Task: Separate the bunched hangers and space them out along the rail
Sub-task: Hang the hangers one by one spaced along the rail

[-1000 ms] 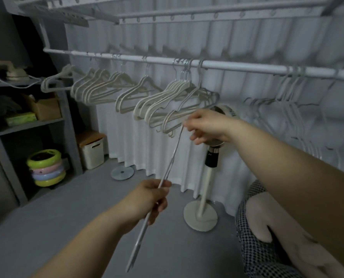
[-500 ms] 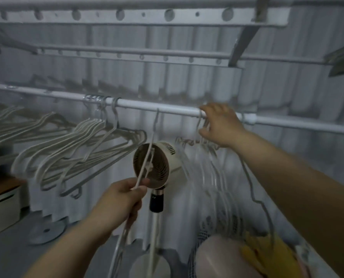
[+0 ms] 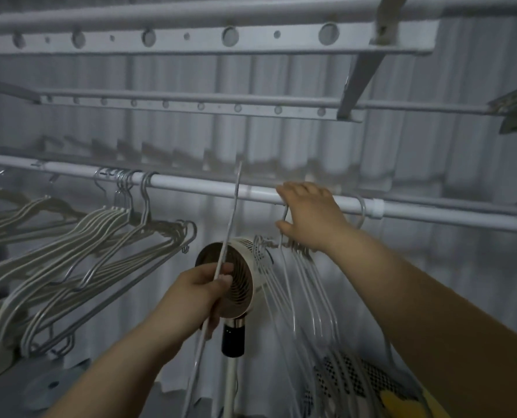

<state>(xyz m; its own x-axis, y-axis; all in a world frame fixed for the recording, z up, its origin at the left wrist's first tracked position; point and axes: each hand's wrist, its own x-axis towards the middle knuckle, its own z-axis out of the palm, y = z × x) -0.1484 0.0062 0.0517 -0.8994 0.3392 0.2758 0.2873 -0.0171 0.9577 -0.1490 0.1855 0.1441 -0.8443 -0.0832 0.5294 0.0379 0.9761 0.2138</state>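
The right grip [image 3: 310, 218] lies on the white rail [image 3: 196, 187], fingers over the top and thumb beneath, pinching the hook of a bunch of white wire hangers [image 3: 299, 285] that dangles just under it. The left grip [image 3: 199, 292] is closed round a thin metal rod [image 3: 231, 218] slanting up across the rail, in front of a fan [image 3: 248, 267]. Cream hangers [image 3: 79, 236] crowd the rail well to the left.

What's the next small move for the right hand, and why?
Probably: the right hand slides the leftmost hook of the white hangers left along the rail. Those hangers hang bunched under that hand, and the rail is bare between them and the beige hangers. The left hand holds a thin rod, so it's busy.
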